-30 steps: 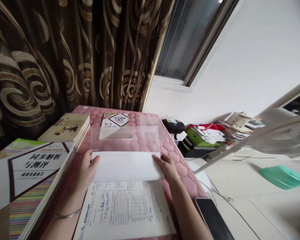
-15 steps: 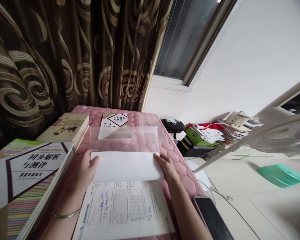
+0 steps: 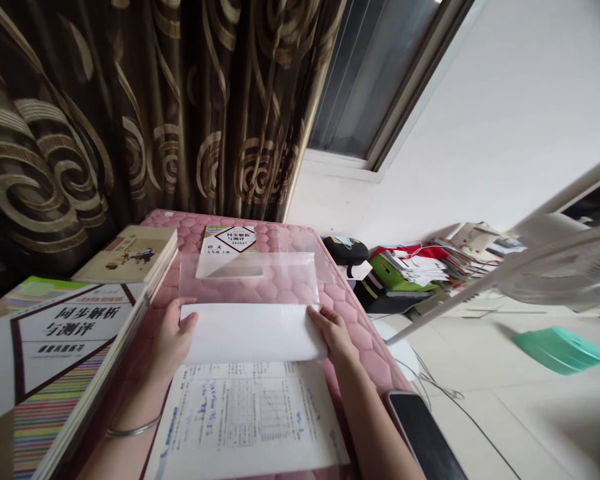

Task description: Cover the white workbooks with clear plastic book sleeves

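"What's on my head camera?"

"I'm looking at a brown swirl-patterned curtain [image 3: 80,133] and a pink quilted mattress [image 3: 365,353], with a stack of workbooks [image 3: 55,360] along its left side."

"What's on the mattress?"

"A printed worksheet [image 3: 245,417] lies nearest me, and a phone [image 3: 423,437] sits at the right edge. Farther off, a clear plastic sleeve [image 3: 250,277] lies flat, overlapping a workbook cover [image 3: 229,247]."

"And the hands?"

"Apart, gripping opposite ends of a white paper sheet [image 3: 253,333]: my left hand [image 3: 173,337] at one end, my right hand [image 3: 334,335] at the other. The sheet lies on the worksheet's top edge and meets the sleeve's lower edge. I can't tell whether it's inside."
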A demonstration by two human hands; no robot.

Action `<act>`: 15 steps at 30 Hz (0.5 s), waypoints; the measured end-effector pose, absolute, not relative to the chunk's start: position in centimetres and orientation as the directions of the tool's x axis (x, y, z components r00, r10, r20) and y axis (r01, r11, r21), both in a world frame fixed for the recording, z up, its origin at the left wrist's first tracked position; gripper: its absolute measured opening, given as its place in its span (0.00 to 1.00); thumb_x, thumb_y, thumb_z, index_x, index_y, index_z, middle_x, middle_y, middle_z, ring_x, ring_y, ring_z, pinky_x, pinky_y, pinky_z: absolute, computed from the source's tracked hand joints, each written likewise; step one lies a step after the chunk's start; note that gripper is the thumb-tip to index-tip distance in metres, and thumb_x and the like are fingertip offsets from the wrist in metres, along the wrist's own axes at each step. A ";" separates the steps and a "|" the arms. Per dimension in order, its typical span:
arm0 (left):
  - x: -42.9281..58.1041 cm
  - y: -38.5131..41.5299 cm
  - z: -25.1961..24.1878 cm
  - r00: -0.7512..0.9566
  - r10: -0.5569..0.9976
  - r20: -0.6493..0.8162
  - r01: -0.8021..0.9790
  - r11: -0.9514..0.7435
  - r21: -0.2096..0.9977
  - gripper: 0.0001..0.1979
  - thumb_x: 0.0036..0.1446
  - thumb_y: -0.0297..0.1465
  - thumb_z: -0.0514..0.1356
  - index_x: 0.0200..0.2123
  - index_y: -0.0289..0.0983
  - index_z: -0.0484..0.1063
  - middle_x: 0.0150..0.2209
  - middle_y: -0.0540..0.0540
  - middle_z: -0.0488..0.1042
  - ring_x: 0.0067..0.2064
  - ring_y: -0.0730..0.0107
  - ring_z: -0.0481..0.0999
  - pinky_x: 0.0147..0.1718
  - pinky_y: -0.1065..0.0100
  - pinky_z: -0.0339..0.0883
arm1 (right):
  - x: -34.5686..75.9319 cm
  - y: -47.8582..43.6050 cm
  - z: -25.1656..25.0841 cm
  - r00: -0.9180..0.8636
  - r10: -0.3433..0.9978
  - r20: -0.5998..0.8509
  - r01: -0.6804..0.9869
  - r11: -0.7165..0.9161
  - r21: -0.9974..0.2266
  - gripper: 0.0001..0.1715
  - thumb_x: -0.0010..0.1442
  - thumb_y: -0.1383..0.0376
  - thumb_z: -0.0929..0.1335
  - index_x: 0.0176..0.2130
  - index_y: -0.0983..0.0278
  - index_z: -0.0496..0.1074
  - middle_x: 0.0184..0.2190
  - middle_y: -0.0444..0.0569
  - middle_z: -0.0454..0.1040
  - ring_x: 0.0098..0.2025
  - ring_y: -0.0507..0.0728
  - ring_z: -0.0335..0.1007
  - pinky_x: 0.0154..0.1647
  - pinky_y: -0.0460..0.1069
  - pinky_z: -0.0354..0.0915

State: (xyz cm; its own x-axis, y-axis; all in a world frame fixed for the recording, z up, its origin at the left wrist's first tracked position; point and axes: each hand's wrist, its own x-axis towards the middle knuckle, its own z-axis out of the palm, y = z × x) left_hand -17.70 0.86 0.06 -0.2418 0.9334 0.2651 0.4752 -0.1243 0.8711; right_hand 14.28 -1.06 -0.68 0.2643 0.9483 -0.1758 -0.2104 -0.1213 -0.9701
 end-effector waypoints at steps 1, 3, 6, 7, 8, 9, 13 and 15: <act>-17.7 0.8 0.1 -0.248 0.933 0.261 0.464 -0.122 0.878 0.17 0.46 0.38 0.56 0.40 0.38 0.69 0.37 0.44 0.75 0.42 0.57 0.75 0.42 0.61 0.70 | 14.3 -1.1 -0.6 0.267 0.948 -0.174 -0.208 -0.119 -0.971 0.27 0.37 0.47 0.78 0.29 0.62 0.71 0.21 0.44 0.73 0.21 0.55 0.67 0.21 0.48 0.63; -17.7 0.8 0.2 -0.258 0.933 0.250 0.441 -0.117 0.890 0.17 0.46 0.38 0.56 0.40 0.38 0.69 0.36 0.45 0.75 0.41 0.57 0.75 0.41 0.61 0.70 | 14.3 -1.1 -0.5 0.260 0.950 -0.172 -0.207 -0.119 -0.971 0.26 0.39 0.47 0.78 0.29 0.61 0.71 0.21 0.44 0.73 0.21 0.55 0.66 0.21 0.48 0.63; -17.7 0.5 0.5 -0.242 0.939 0.243 0.455 -0.111 0.883 0.17 0.46 0.37 0.56 0.41 0.38 0.70 0.35 0.45 0.75 0.40 0.58 0.74 0.39 0.61 0.70 | 14.3 -1.2 -0.5 0.238 0.954 -0.181 -0.223 -0.128 -0.966 0.24 0.40 0.49 0.78 0.29 0.61 0.71 0.22 0.44 0.74 0.22 0.54 0.67 0.22 0.48 0.63; -17.8 0.5 0.6 -0.231 0.943 0.242 0.467 -0.111 0.877 0.18 0.46 0.37 0.56 0.41 0.37 0.70 0.35 0.45 0.75 0.40 0.57 0.74 0.39 0.61 0.69 | 14.4 -1.3 -0.5 0.231 0.955 -0.185 -0.229 -0.131 -0.965 0.23 0.40 0.50 0.78 0.30 0.61 0.71 0.22 0.44 0.74 0.22 0.55 0.68 0.23 0.48 0.63; -17.8 0.4 0.7 -0.221 0.945 0.240 0.477 -0.110 0.872 0.18 0.46 0.37 0.57 0.41 0.37 0.70 0.35 0.45 0.75 0.40 0.57 0.74 0.39 0.61 0.69 | 14.4 -1.3 -0.5 0.229 0.956 -0.185 -0.232 -0.131 -0.964 0.23 0.40 0.51 0.78 0.30 0.61 0.71 0.23 0.44 0.74 0.23 0.55 0.68 0.23 0.48 0.64; -17.8 0.4 0.8 -0.214 0.947 0.237 0.483 -0.108 0.869 0.18 0.46 0.37 0.57 0.41 0.37 0.70 0.35 0.45 0.75 0.40 0.57 0.74 0.39 0.61 0.69 | 14.4 -1.3 -0.5 0.232 0.955 -0.183 -0.231 -0.128 -0.965 0.22 0.39 0.52 0.78 0.30 0.60 0.71 0.23 0.44 0.74 0.23 0.55 0.68 0.23 0.48 0.64; -17.6 0.5 0.7 -0.242 0.943 0.231 0.452 -0.101 0.886 0.19 0.45 0.38 0.57 0.41 0.37 0.69 0.35 0.45 0.75 0.40 0.57 0.74 0.38 0.62 0.70 | 14.4 -1.2 -0.8 0.248 0.954 -0.166 -0.214 -0.113 -0.970 0.23 0.39 0.52 0.78 0.31 0.61 0.72 0.25 0.45 0.76 0.24 0.56 0.69 0.24 0.49 0.65; -17.5 0.4 0.8 -0.249 0.942 0.227 0.434 -0.101 0.895 0.19 0.46 0.39 0.56 0.41 0.37 0.69 0.35 0.45 0.75 0.39 0.58 0.74 0.36 0.63 0.70 | 14.4 -1.1 -1.0 0.256 0.953 -0.160 -0.205 -0.109 -0.973 0.24 0.39 0.50 0.78 0.31 0.61 0.73 0.25 0.45 0.75 0.24 0.55 0.68 0.24 0.48 0.65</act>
State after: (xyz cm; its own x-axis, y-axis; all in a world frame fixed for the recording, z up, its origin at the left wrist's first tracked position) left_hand -17.47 0.39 0.81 -0.2487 0.9416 0.2270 0.4338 -0.1012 0.8953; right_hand 14.36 -1.14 -0.99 0.2562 0.9532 -0.1604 -0.2045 -0.1087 -0.9728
